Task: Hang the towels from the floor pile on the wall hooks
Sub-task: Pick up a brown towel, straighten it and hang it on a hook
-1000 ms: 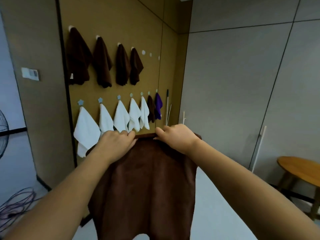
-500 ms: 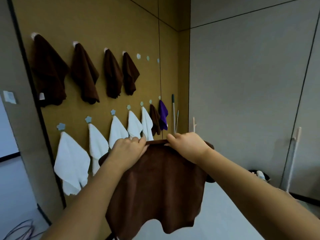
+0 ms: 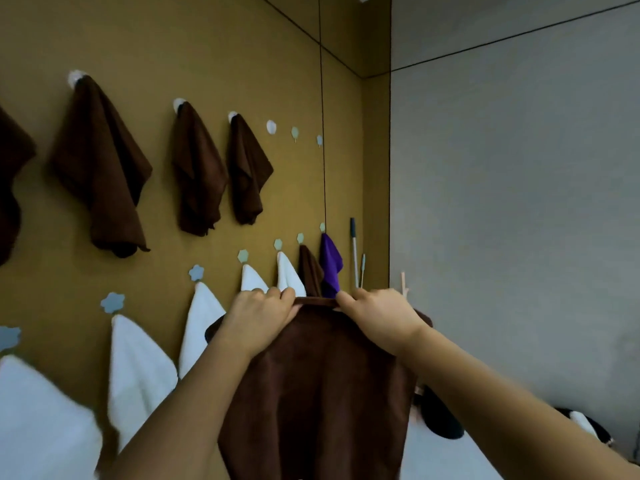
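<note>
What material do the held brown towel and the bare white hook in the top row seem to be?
Brown towel: soft fabric, likely microfibre or terry; matte, fuzzy, drapes in folds. White hook: probably plastic; small, smooth, slightly shiny, but too small to be sure.

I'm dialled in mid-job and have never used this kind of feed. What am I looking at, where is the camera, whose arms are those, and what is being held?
There is no machine here: a person wears one wide-angle camera on the head, so you look along their own two bare arms. The left hand and right hand each grip the top edge of a brown towel with curled fingers; it hangs down between the arms. Ahead is a tan wall with two rows of hooks. The upper row holds brown towels, followed by three empty hooks. The lower row holds white towels, then a small brown one and a purple one. In the corner lean some poles. At lower right, dark things lie on the floor, too blurred to name.
</note>
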